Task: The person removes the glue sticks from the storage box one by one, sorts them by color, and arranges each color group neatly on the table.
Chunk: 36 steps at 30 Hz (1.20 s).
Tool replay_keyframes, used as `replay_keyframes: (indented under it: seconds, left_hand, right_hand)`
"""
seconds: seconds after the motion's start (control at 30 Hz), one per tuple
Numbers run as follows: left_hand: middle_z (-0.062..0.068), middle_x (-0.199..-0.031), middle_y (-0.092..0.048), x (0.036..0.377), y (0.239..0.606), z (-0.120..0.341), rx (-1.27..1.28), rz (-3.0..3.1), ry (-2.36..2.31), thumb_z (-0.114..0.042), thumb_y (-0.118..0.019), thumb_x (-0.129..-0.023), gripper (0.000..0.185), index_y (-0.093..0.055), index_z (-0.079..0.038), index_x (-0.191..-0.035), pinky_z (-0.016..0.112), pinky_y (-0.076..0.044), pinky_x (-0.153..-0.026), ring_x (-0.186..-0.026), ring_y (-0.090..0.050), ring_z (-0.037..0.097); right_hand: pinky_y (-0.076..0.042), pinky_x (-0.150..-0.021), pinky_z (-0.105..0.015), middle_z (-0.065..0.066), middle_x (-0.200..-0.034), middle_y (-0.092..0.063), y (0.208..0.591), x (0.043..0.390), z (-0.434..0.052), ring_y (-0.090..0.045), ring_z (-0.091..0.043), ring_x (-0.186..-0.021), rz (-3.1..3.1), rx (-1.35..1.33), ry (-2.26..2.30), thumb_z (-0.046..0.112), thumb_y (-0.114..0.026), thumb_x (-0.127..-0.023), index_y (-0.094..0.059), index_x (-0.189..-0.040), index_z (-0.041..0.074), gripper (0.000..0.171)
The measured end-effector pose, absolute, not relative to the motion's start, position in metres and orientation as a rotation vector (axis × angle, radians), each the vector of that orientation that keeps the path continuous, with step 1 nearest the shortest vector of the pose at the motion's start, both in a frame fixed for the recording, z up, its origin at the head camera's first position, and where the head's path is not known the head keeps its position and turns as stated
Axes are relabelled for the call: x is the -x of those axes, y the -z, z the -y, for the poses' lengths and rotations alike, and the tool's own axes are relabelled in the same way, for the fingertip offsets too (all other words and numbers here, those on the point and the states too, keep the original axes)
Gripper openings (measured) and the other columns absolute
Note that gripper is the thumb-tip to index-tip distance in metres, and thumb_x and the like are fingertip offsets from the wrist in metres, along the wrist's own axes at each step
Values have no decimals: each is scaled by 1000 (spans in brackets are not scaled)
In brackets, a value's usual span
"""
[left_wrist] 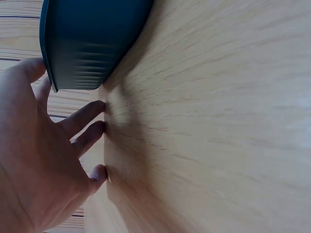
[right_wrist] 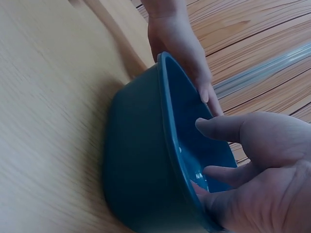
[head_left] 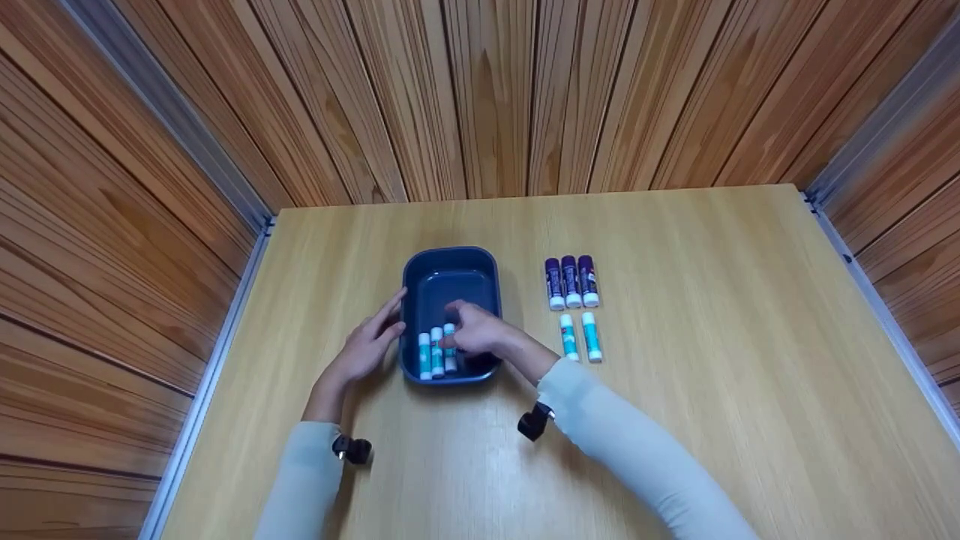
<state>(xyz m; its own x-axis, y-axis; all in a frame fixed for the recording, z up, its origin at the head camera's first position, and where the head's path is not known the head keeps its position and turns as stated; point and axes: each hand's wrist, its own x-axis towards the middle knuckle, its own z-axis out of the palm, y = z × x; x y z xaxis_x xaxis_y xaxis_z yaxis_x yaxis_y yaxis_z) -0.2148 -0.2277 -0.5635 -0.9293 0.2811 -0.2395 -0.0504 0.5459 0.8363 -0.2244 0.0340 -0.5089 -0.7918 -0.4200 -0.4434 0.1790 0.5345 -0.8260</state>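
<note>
A dark blue plastic bin (head_left: pixel 487 281) stands on the table, with several white-and-teal glue sticks (head_left: pixel 437 351) lying side by side at its near end. My left hand (head_left: pixel 366 349) rests against the bin's left side, touching the rim, its other fingers spread down to the table in the left wrist view. Over the inside of the bin, my right hand (head_left: pixel 478 330) reaches in from the right with fingers apart. One of its digits lies at the rightmost glue stick in the bin. The right wrist view shows the fingertips (right_wrist: pixel 211 127) spread, partly hidden below the rim.
To the right of the bin, three purple glue sticks (head_left: pixel 571 282) with white ends lie in a row. Closer to me are two teal glue sticks (head_left: pixel 592 337). Wood-panelled walls (head_left: pixel 487 97) and metal rails (head_left: pixel 206 382) border the wooden table (head_left: pixel 697 315).
</note>
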Motion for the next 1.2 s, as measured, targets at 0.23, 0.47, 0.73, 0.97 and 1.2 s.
replay_keyframes:
  seconds: [0.23,0.47,0.73,0.97,1.2]
  left_hand:
    - [10,-187,-34,215,562,226,-174,-2434,-1340,-40,-46,-122,62,-23,-50,-178,77,-23,-139,-174,-29,44]
    - [10,-188,-32,216,562,225,-180,-2436,-1323,-39,-45,-123,62,-21,-51,-178,77,-23,-139,-175,-27,44]
    - [9,-188,-32,215,563,226,-173,-2439,-1319,-39,-44,-123,62,-20,-51,-178,78,-23,-138,-174,-27,45]
    - [11,-187,-34,215,564,227,-173,-2467,-1284,-41,-45,-122,63,-20,-50,-179,79,-23,-138,-174,-29,47]
    - [11,-188,-31,216,563,227,-167,-2460,-1271,-41,-44,-122,62,-19,-52,-178,79,-18,-139,-176,-24,46]
  right_hand:
    - [-49,-131,-51,-24,-162,-58,516,225,-31,-59,-34,-144,-2131,248,1182,14,-73,-108,-44,-169,-2,70]
    - [-69,-103,-44,-20,-151,-64,516,225,-30,-67,-27,-124,-2050,245,1181,6,-71,-108,-57,-159,0,53]
    - [-68,-104,-44,-15,-144,-64,516,224,-30,-66,-26,-122,-2083,236,1133,11,-75,-107,-63,-149,4,44]
    - [-69,-96,-43,-17,-135,-67,519,222,-30,-67,-23,-113,-2113,305,1155,7,-80,-102,-63,-140,4,41]
    - [-56,-115,-48,-14,-137,-66,518,221,-29,-61,-24,-119,-2136,332,1141,7,-82,-101,-63,-137,11,41]
